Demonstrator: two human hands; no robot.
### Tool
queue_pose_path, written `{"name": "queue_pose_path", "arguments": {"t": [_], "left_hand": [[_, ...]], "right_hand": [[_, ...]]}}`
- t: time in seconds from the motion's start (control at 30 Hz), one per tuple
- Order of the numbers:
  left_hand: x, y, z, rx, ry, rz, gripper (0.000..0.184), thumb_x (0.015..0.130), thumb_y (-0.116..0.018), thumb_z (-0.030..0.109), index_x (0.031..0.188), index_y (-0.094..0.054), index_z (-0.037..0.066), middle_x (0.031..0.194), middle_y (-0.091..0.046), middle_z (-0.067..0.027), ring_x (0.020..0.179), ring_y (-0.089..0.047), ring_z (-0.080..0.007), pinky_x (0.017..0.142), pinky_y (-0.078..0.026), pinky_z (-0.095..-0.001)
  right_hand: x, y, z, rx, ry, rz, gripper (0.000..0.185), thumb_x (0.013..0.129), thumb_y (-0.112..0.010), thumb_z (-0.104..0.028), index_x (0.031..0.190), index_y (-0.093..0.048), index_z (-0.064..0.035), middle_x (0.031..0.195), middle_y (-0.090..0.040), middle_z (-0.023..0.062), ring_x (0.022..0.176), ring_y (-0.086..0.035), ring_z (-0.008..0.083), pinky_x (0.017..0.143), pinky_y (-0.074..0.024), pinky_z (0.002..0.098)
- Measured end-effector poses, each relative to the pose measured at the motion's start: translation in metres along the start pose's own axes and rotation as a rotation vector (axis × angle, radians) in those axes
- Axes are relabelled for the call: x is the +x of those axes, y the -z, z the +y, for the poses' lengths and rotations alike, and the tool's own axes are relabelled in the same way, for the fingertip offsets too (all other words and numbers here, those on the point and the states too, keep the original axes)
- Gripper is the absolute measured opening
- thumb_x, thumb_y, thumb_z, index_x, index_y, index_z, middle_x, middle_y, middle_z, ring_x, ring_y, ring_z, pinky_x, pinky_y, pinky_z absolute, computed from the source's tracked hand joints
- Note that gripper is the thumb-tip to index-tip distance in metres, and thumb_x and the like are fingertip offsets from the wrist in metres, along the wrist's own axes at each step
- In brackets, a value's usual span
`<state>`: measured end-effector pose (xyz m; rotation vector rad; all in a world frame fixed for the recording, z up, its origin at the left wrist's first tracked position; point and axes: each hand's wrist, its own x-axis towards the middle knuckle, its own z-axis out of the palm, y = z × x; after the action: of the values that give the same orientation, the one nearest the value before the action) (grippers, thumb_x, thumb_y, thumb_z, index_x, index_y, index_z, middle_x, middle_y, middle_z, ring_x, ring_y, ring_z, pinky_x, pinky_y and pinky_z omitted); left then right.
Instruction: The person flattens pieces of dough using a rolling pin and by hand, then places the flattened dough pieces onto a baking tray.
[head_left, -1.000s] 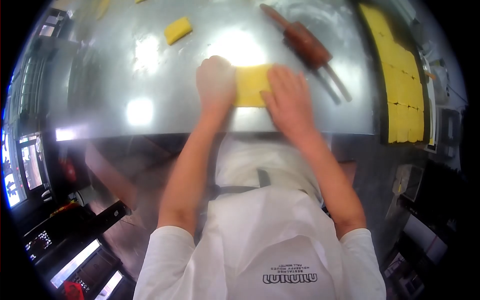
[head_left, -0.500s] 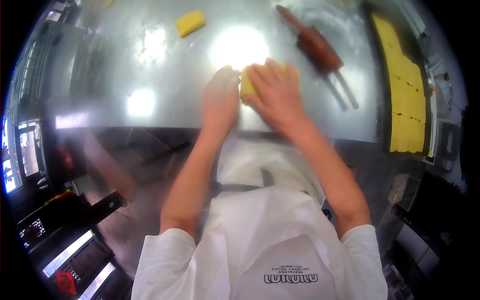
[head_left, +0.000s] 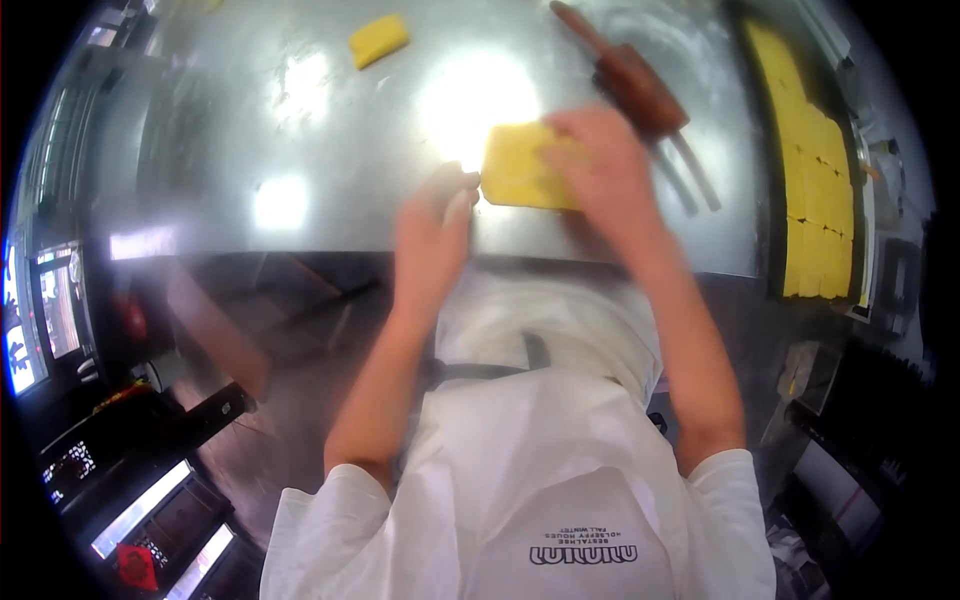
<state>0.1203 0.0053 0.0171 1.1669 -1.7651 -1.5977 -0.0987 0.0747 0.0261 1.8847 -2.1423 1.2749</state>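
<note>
A flat yellow piece of dough (head_left: 515, 170) lies on the metal worktop in front of me. My right hand (head_left: 600, 165), smeared by motion, is closed over the dough's right end, its fingertips on the upper face. At the dough's left edge is my left hand (head_left: 440, 205), fingers curled in and tips close to the lower left corner. Something small and dark shows at those fingertips; what it is, I cannot make out.
A reddish-brown rolling pin (head_left: 640, 90) with long handles lies to the right. Beyond it, a dark tray (head_left: 765, 240) holds several yellow dough pieces. Another yellow dough piece (head_left: 380, 40) rests at the far left of the metal worktop (head_left: 210, 150).
My right hand has slid right, from lying over the dough to its right end, baring most of the piece. The dough looks wider and flatter. My left hand has drawn slightly nearer to me.
</note>
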Motion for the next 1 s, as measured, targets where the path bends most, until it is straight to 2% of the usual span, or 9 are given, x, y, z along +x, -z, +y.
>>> {"name": "queue_pose_path", "arguments": {"t": [0.17, 0.27, 0.37, 0.47, 0.57, 0.67, 0.7, 0.93, 1.0], "left_hand": [[0.0, -0.003, -0.006, -0.003, -0.012, 0.028, 0.046, 0.107, -0.052, 0.009, 0.148, -0.05, -0.012, 0.133, -0.068, -0.0176, 0.115, -0.066, -0.0206, 0.103, -0.05, -0.0322], [0.004, 0.001, -0.016, 0.065, -0.062, 0.03, 0.044, 0.106, -0.054, 0.006, 0.147, -0.052, -0.01, 0.135, -0.068, -0.0176, 0.116, -0.066, -0.0201, 0.101, -0.051, -0.0328], [-0.003, -0.001, -0.024, 0.27, -0.22, 0.103, 0.043, 0.104, -0.058, 0.006, 0.144, -0.056, -0.007, 0.137, -0.068, -0.0193, 0.12, -0.068, -0.0276, 0.103, -0.051, -0.0367], [-0.004, -0.007, -0.015, 0.634, -0.526, 0.084, 0.042, 0.101, -0.064, 0.008, 0.141, -0.06, -0.005, 0.14, -0.065, -0.0231, 0.127, -0.065, -0.039, 0.107, -0.05, -0.0424], [-0.001, -0.036, -0.003, 0.67, -0.644, -0.005, 0.051, 0.097, -0.07, 0.014, 0.143, -0.057, -0.005, 0.144, -0.06, -0.0255, 0.134, -0.056, -0.0463, 0.113, -0.046, -0.0481], [0.009, -0.059, 0.009, 0.728, -0.68, -0.125, 0.063, 0.094, -0.073, 0.02, 0.148, -0.05, -0.004, 0.152, -0.053, -0.0261, 0.141, -0.049, -0.0459, 0.117, -0.041, -0.0507], [0.012, -0.065, 0.006, 0.73, -0.662, -0.166, 0.074, 0.093, -0.075, 0.028, 0.152, -0.045, -0.004, 0.157, -0.047, -0.0256, 0.145, -0.043, -0.0453, 0.121, -0.035, -0.0521], [0.011, -0.084, 0.008, 0.895, -0.658, -0.23, 0.08, 0.095, -0.072, 0.041, 0.154, -0.043, -0.004, 0.161, -0.043, -0.0236, 0.149, -0.039, -0.0444, 0.123, -0.028, -0.0564], [0.012, -0.085, 0.007, 0.891, -0.644, -0.218, 0.081, 0.095, -0.071, 0.043, 0.154, -0.042, -0.004, 0.162, -0.042, -0.023, 0.149, -0.038, -0.0444, 0.123, -0.028, -0.0567]], "right_hand": [[-0.011, -0.025, -0.013, 0.052, -0.061, -0.238, 0.024, 0.08, -0.081, -0.021, 0.092, -0.065, -0.0076, 0.091, -0.064, 0.0108, 0.094, -0.059, 0.0353, 0.082, -0.0469, 0.0468], [-0.012, -0.022, -0.011, 0.051, -0.062, -0.208, 0.023, 0.082, -0.081, -0.018, 0.096, -0.067, -0.0073, 0.091, -0.066, 0.0103, 0.091, -0.061, 0.0334, 0.083, -0.048, 0.0446], [-0.003, 0.027, -0.01, 0.039, -0.115, 0.172, 0.018, 0.088, -0.078, -0.014, 0.101, -0.068, -0.0055, 0.091, -0.069, 0.0071, 0.088, -0.064, 0.0249, 0.084, -0.0496, 0.0391], [-0.011, 0.059, 0.01, 0.331, -0.596, 0.182, 0.017, 0.095, -0.071, -0.012, 0.11, -0.069, -0.0033, 0.095, -0.072, 0.0049, 0.087, -0.065, 0.017, 0.082, -0.0509, 0.033], [-0.031, 0.054, 0.024, 0.337, -0.769, 0.021, 0.023, 0.099, -0.067, -0.013, 0.119, -0.068, -0.0014, 0.101, -0.074, 0.0067, 0.092, -0.067, 0.0159, 0.082, -0.0532, 0.0314], [-0.043, 0.04, 0.021, 0.356, -0.72, 0.061, 0.029, 0.099, -0.064, -0.011, 0.126, -0.065, -0.0013, 0.106, -0.074, 0.0105, 0.096, -0.07, 0.0196, 0.087, -0.0547, 0.0333], [-0.043, 0.038, 0.021, 0.416, -0.765, 0.061, 0.032, 0.099, -0.063, -0.01, 0.131, -0.062, -0.0012, 0.111, -0.074, 0.0124, 0.099, -0.071, 0.021, 0.092, -0.055, 0.0343], [-0.046, 0.036, 0.013, 0.563, -0.833, -0.047, 0.038, 0.1, -0.061, -0.005, 0.137, -0.058, -0.001, 0.123, -0.073, 0.0131, 0.111, -0.069, 0.0207, 0.096, -0.0549, 0.0316], [-0.044, 0.04, 0.012, 0.464, -0.801, -0.017, 0.039, 0.098, -0.062, -0.005, 0.136, -0.058, 0.0009, 0.121, -0.074, 0.0154, 0.109, -0.071, 0.0217, 0.095, -0.055, 0.0328]]}}
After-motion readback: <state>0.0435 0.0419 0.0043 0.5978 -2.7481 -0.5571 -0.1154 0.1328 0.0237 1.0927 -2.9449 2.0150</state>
